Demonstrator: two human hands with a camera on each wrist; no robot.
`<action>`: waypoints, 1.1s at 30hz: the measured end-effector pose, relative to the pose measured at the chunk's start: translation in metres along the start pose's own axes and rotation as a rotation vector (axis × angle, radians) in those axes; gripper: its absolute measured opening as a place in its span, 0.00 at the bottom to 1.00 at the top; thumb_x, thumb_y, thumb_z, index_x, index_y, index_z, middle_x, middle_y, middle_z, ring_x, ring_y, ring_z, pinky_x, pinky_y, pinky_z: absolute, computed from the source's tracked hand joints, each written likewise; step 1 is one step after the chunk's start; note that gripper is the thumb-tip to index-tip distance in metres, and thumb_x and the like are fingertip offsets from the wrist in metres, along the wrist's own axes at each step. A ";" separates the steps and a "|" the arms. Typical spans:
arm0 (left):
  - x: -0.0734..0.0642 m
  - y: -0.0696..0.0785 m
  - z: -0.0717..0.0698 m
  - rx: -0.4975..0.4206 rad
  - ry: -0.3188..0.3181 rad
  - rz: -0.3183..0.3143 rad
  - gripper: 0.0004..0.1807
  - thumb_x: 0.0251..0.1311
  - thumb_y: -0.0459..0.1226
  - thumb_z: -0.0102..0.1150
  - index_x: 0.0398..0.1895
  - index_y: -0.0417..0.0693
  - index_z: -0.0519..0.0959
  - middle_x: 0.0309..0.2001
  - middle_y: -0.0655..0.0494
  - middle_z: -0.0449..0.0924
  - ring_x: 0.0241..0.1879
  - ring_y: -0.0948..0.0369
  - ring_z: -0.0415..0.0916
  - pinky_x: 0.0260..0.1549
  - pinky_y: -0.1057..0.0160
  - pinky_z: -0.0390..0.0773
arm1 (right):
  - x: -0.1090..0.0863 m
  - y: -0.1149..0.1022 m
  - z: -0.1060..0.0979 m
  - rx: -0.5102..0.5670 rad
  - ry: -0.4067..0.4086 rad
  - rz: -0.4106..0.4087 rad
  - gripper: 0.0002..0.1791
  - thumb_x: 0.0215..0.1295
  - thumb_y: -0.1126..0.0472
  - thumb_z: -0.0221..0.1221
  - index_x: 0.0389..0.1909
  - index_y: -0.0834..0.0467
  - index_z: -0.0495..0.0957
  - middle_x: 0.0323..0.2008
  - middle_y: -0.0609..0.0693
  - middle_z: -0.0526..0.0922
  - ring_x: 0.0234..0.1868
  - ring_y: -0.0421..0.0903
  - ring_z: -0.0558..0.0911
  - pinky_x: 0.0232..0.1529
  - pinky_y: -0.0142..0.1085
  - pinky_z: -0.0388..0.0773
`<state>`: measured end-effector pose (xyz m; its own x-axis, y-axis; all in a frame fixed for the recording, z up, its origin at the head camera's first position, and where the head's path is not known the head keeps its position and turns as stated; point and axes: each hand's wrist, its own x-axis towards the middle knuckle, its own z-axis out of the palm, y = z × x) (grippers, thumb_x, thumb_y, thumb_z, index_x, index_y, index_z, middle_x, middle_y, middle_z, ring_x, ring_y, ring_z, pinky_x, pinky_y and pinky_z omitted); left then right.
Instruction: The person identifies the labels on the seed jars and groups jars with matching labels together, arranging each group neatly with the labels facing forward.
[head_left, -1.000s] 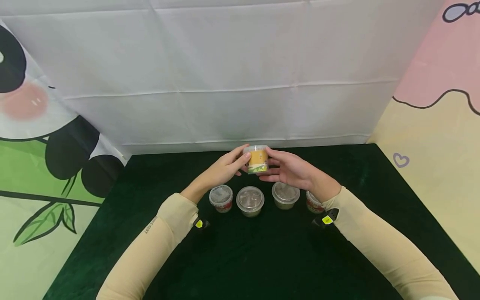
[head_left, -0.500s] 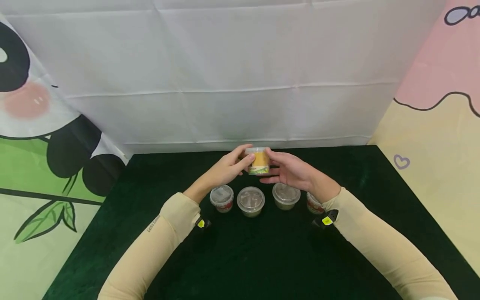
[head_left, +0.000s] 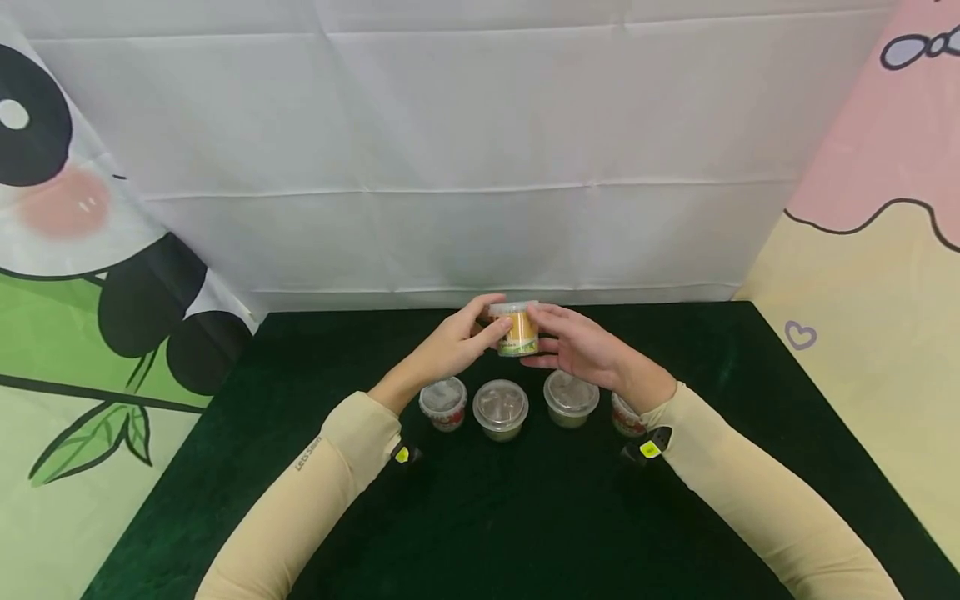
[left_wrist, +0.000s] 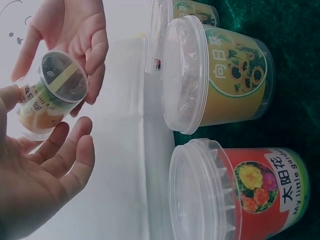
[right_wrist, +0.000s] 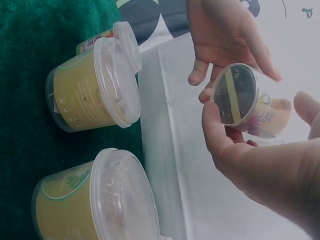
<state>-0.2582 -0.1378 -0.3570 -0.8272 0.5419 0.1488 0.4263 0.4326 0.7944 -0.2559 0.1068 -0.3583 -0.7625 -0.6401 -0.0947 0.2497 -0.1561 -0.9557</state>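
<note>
Left hand (head_left: 453,343) and right hand (head_left: 583,345) grip a yellow-labelled cup (head_left: 523,335), clear above the lidded tubs (head_left: 501,408).

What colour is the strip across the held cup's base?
The strip is pale yellow against the dark base, clearest in the right wrist view.

LEGIBLE MARKINGS

1. Red-labelled cup (left_wrist: 267,195): 3 Chinese characters, "太阳花", on a white strip, with "My little garde" alongside; the end of the last word is cut off.
2. Yellow-labelled cup (left_wrist: 222,107): 3 Chinese characters, "向日葵", in pale print beside the picture of flowers.
3. Raised cup (left_wrist: 42,114): partial English wording beginning "My li"; adjoining characters are too small to read with certainty.
4. Left sleeve (head_left: 333,487): dark lettering beginning "Lets"; the following word is blurred.
5. Yellow labels (right_wrist: 75,90), right wrist view: small print, not readable.
</note>
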 end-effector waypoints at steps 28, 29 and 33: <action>-0.001 0.004 0.002 0.026 0.045 0.058 0.29 0.80 0.52 0.40 0.78 0.53 0.57 0.54 0.51 0.75 0.46 0.57 0.78 0.44 0.55 0.78 | 0.002 0.005 0.003 0.057 0.006 -0.040 0.33 0.81 0.45 0.46 0.74 0.63 0.58 0.64 0.57 0.69 0.60 0.51 0.77 0.65 0.47 0.73; -0.001 0.003 0.002 0.027 0.049 0.058 0.29 0.80 0.52 0.40 0.78 0.53 0.57 0.54 0.51 0.75 0.45 0.57 0.78 0.44 0.55 0.78 | 0.002 0.005 0.004 0.058 0.012 -0.037 0.33 0.81 0.45 0.47 0.74 0.63 0.58 0.64 0.56 0.69 0.60 0.50 0.77 0.65 0.47 0.72; -0.002 0.003 0.002 0.029 0.058 0.050 0.29 0.80 0.52 0.40 0.78 0.53 0.57 0.56 0.50 0.75 0.45 0.54 0.78 0.44 0.54 0.79 | 0.002 0.007 0.004 0.047 0.047 -0.030 0.33 0.80 0.44 0.48 0.74 0.62 0.58 0.63 0.55 0.69 0.59 0.50 0.76 0.67 0.51 0.69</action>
<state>-0.2543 -0.1359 -0.3564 -0.8240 0.5210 0.2227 0.4776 0.4273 0.7676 -0.2536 0.1016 -0.3638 -0.7967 -0.5990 -0.0804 0.2535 -0.2104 -0.9442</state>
